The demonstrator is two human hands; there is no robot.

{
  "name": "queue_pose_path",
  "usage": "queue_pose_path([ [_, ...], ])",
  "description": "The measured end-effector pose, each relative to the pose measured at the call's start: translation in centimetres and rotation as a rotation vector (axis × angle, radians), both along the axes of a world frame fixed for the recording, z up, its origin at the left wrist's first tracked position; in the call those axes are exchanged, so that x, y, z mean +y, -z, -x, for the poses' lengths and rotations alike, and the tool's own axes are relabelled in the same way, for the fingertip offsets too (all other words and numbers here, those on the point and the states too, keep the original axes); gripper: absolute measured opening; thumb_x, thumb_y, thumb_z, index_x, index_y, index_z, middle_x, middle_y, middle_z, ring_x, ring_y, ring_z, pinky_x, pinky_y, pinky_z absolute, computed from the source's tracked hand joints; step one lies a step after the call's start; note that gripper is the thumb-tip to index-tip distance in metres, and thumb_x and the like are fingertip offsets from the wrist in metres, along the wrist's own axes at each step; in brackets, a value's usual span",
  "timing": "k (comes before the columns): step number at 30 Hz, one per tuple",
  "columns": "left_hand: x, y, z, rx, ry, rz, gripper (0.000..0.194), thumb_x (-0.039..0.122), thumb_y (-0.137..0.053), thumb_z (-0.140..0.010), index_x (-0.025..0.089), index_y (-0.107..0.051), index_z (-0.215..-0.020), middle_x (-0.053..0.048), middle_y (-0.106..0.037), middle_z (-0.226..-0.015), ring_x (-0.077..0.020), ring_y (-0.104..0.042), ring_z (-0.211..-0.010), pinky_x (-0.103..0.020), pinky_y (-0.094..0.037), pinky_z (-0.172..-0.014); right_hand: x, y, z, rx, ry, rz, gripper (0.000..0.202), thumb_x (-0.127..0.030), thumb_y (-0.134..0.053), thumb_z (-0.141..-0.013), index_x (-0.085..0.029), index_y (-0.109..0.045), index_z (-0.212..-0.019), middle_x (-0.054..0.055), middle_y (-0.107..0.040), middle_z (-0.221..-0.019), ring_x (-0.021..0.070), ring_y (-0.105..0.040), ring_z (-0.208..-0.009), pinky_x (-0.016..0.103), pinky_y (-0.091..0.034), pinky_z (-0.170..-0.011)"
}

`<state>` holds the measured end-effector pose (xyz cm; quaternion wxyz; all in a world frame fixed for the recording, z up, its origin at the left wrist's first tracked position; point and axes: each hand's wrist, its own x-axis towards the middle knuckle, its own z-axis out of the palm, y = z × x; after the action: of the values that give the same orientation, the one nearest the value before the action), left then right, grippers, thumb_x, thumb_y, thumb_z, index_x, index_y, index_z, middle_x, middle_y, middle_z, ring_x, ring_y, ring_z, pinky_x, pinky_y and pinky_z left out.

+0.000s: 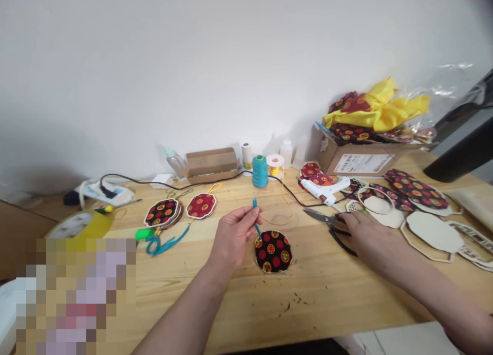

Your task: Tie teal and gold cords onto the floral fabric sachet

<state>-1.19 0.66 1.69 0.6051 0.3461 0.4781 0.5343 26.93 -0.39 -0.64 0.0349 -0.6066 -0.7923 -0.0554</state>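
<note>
Pinched between the thumb and fingers of my left hand is a short blue thread bundle. Its lower end reaches the upper left edge of a black fabric-covered disc with red, green and orange flower motifs, which lies on the table. My right hand is over the black handles of the scissors, fingers bent onto them. The scissor blades point left, toward the disc. Behind the disc stands a blue thread cone.
Left are a stack of finished discs, a red disc with blue threads and a tape roll. A white glue gun, wooden pieces and a fabric-filled cardboard box occupy the right. A black cable crosses behind.
</note>
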Motion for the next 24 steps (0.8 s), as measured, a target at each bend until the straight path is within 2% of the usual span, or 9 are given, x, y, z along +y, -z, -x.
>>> queue_pose_path([
  [4,0.1,0.1,0.1,0.014,-0.013,-0.008,0.027,0.035,-0.073,-0.065,0.011,-0.07,-0.078,-0.001,-0.057,-0.061,-0.0001,-0.031,-0.041,-0.017,-0.02,-0.038,-0.3,-1.0,-0.1,0.064,0.058,0.053,0.034,-0.014,-0.046,-0.07,-0.014,-0.056,-0.103,0.015,-0.063,-0.099,0.027,-0.061,-0.086,0.036,-0.049,-0.068],
  [8,0.2,0.1,0.1,0.049,-0.003,-0.009,0.028,0.036,-0.072,-0.065,0.011,-0.07,-0.079,0.0,-0.056,-0.06,-0.0001,-0.031,-0.041,-0.017,-0.021,-0.039,-0.2,-3.5,0.1,0.322,0.116,-0.055,0.03,-0.029,-0.054,-0.073,-0.018,-0.054,-0.101,0.013,-0.064,-0.096,0.0271,-0.062,-0.083,0.036,-0.049,-0.067],
  [12,0.2,0.3,-0.1,0.098,0.001,0.001,0.028,0.036,-0.071,-0.066,0.012,-0.07,-0.08,0.0,-0.056,-0.059,-0.0004,-0.031,-0.04,-0.017,-0.02,-0.039,1.6,-6.2,3.4,0.707,-0.011,-0.069,0.025,-0.038,-0.063,-0.069,-0.02,-0.057,-0.086,0.005,-0.062,-0.078,0.0189,-0.057,-0.065,0.03,-0.044,-0.055],
  [15,0.3,0.6,-0.1,0.125,-0.013,-0.008,0.029,0.038,-0.071,-0.065,0.012,-0.071,-0.079,0.0,-0.055,-0.058,-0.001,-0.032,-0.04,-0.018,-0.019,-0.039,3.3,-7.6,6.6,0.879,-0.15,0.035,0.031,-0.042,-0.066,-0.068,-0.019,-0.053,-0.084,0.0,-0.055,-0.069,0.0129,-0.048,-0.058,0.025,-0.038,-0.052],
  [19,0.5,0.6,0.0,0.148,-0.022,-0.014,0.031,0.039,-0.071,-0.065,0.013,-0.071,-0.079,0.001,-0.055,-0.056,-0.0016,-0.031,-0.04,-0.019,-0.018,-0.039,4.4,-7.4,8.8,0.875,-0.236,0.243,0.031,-0.043,-0.065,-0.068,-0.017,-0.05,-0.077,-0.004,-0.047,-0.064,0.0095,-0.039,-0.057,0.022,-0.031,-0.05],
  [24,0.5,0.4,0.0,0.168,-0.034,-0.01,0.031,0.038,-0.07,-0.066,0.012,-0.071,-0.082,0.003,-0.051,-0.053,-0.0028,-0.033,-0.041,-0.019,-0.02,-0.041,4.6,-5.8,8.4,0.799,-0.257,0.447,0.032,-0.047,-0.058,-0.074,-0.014,-0.056,-0.073,-0.004,-0.044,-0.061,0.009,-0.037,-0.055,0.021,-0.026,-0.048],
])
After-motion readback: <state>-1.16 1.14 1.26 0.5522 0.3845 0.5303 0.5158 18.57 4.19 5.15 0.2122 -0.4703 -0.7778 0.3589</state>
